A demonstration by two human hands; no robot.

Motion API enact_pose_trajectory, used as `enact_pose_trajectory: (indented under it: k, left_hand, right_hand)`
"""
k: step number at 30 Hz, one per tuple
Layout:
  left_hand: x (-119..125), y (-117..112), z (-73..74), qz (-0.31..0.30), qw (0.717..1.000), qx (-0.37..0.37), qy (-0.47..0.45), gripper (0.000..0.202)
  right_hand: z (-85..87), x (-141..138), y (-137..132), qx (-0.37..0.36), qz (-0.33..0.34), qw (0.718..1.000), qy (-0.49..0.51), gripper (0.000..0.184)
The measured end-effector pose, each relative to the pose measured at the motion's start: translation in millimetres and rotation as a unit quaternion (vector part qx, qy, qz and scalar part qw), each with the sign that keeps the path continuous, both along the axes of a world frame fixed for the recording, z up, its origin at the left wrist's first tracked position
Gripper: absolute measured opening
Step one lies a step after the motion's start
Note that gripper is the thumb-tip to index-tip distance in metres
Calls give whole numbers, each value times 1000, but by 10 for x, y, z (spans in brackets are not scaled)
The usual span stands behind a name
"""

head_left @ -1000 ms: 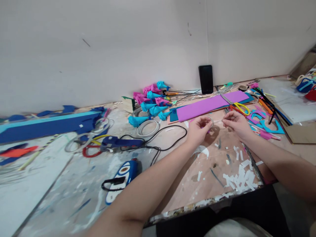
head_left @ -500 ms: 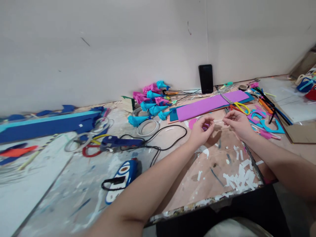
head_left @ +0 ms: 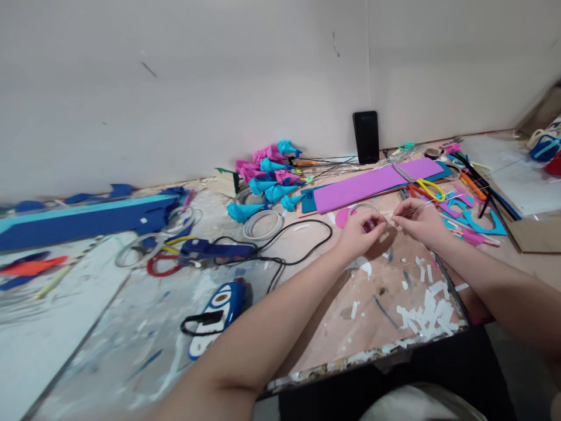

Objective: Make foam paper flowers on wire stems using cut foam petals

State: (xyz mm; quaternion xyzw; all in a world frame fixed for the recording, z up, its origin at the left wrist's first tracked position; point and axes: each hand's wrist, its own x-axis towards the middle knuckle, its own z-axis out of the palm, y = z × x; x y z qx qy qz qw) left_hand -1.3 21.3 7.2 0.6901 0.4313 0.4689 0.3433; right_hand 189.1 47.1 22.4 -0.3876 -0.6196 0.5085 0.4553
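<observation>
My left hand (head_left: 360, 233) is closed in a pinch on a small pink and purple piece (head_left: 369, 224) just above the work board. My right hand (head_left: 415, 221) is pinched on a thin wire (head_left: 456, 196) that runs off to the right. The fingertips of both hands almost meet. A clear tape ring (head_left: 363, 207) and a pink foam disc (head_left: 342, 217) lie just beyond my left hand. Yellow-handled scissors (head_left: 426, 187) rest on a long purple foam sheet (head_left: 372, 182) behind my right hand.
Pink and blue foam flowers (head_left: 267, 178) are heaped by the wall beside a black phone (head_left: 366, 137). A blue glue gun (head_left: 210, 250) with a black cord, tape rolls (head_left: 263, 225) and a blue-white dispenser (head_left: 219, 310) lie left. White paper scraps (head_left: 423, 316) litter the near edge.
My two hands have drawn closer together until the fingertips nearly touch. The tape ring, which was at my left hand, now lies on the table beyond it.
</observation>
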Motion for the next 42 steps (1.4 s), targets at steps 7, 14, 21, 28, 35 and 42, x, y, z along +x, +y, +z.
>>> enact_pose_trajectory:
  k: [7, 14, 21, 28, 35, 42]
  left_hand:
    - [-33, 4, 9, 25, 998, 61, 26, 5]
    - [-25, 4, -23, 23, 998, 64, 13, 5]
    - [-55, 24, -62, 31, 994, 102, 2, 2]
    - [16, -20, -57, 34, 997, 23, -68, 13]
    - [68, 6, -151, 54, 980, -57, -181, 15]
    - [62, 30, -171, 46, 973, -62, -215, 19]
  right_hand:
    - [-81, 43, 51, -72, -19, 997, 36, 33]
    - [-77, 36, 68, -92, -17, 993, 73, 32]
    - [5, 2, 29, -119, -20, 988, 99, 34]
    - [50, -28, 9, -177, -18, 970, 168, 37]
    - [38, -55, -40, -220, -18, 955, 198, 38]
    - [28, -48, -54, -234, -9, 948, 214, 35]
